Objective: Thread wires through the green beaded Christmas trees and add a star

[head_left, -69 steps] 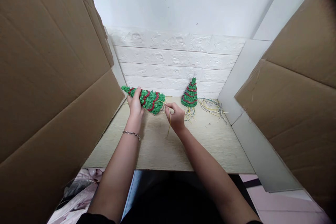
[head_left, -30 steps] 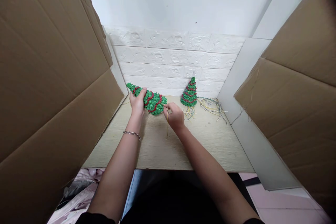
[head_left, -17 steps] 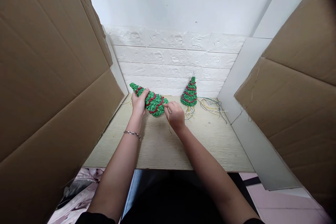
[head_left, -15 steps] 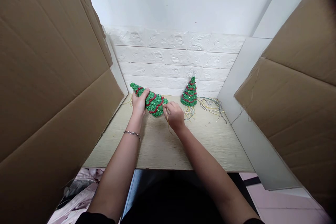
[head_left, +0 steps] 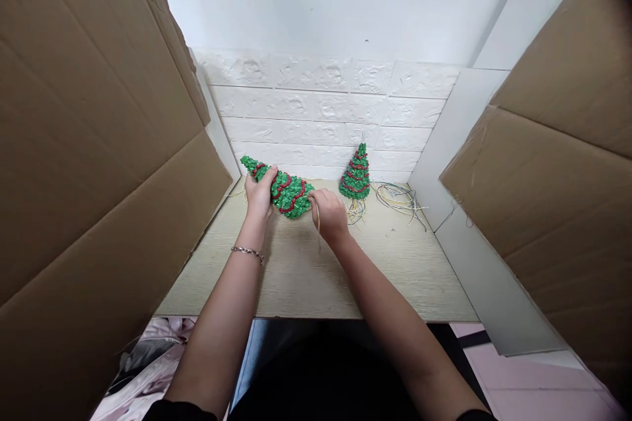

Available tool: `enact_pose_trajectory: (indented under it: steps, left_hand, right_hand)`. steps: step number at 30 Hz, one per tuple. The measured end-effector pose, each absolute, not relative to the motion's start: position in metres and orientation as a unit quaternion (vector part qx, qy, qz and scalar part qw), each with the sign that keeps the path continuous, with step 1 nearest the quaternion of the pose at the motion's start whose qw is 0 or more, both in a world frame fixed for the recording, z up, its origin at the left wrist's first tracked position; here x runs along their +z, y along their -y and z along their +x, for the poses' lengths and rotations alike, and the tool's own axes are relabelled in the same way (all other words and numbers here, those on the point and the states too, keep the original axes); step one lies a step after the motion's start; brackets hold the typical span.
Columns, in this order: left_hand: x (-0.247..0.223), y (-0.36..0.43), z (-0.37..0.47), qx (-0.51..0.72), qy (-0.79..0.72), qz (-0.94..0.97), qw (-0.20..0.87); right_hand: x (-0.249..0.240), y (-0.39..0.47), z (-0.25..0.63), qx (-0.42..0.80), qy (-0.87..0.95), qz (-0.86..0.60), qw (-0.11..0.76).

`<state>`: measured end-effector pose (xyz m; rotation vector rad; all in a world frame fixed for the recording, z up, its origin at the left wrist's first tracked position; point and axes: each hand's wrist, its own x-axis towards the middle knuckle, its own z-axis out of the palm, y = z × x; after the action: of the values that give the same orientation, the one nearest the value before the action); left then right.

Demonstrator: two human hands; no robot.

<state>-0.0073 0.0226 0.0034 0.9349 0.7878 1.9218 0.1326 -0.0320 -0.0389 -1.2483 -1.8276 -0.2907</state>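
Observation:
My left hand (head_left: 259, 192) is wrapped round a small green Christmas tree (head_left: 296, 197) with red garlands. The tree is tilted on its side, its tip to the upper left and its base to the right. At that base, my right hand (head_left: 330, 214) pinches a thin yellowish wire (head_left: 318, 227), whose loose end hangs down over the table. The inside of the base is hidden from view. A second Christmas tree (head_left: 355, 174) stands upright just beyond my right hand, with coiled wires (head_left: 355, 212) in front of its foot.
A loose bundle of yellow, white and dark wires (head_left: 397, 200) lies at the table's back right. Behind the pale wooden table (head_left: 306, 283) rises a white brick-pattern wall (head_left: 296, 105). Cardboard panels flank the space, one on the left (head_left: 99, 145) and one on the right (head_left: 553, 177).
The held tree has shifted slightly left with my left hand. My right hand has turned a little at the base, and the hanging wire now drops more steeply.

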Motion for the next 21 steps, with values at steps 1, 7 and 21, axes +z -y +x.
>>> enact_pose_trajectory:
  steps: [1, 7, 21]
  left_hand:
    - [0.003, -0.022, -0.007, 0.763, -0.317, 0.375, 0.420]
    - [0.003, -0.021, -0.003, 0.760, -0.316, 0.391, 0.411]
    - [0.005, -0.019, -0.003, 0.769, -0.304, 0.380, 0.414]
  right_hand:
    - [-0.039, 0.031, 0.133, -0.127, 0.735, -0.507, 0.433]
    - [-0.043, 0.028, 0.135, -0.149, 0.753, -0.494, 0.408]
    - [-0.032, 0.043, 0.130, -0.088, 0.730, -0.481, 0.477]
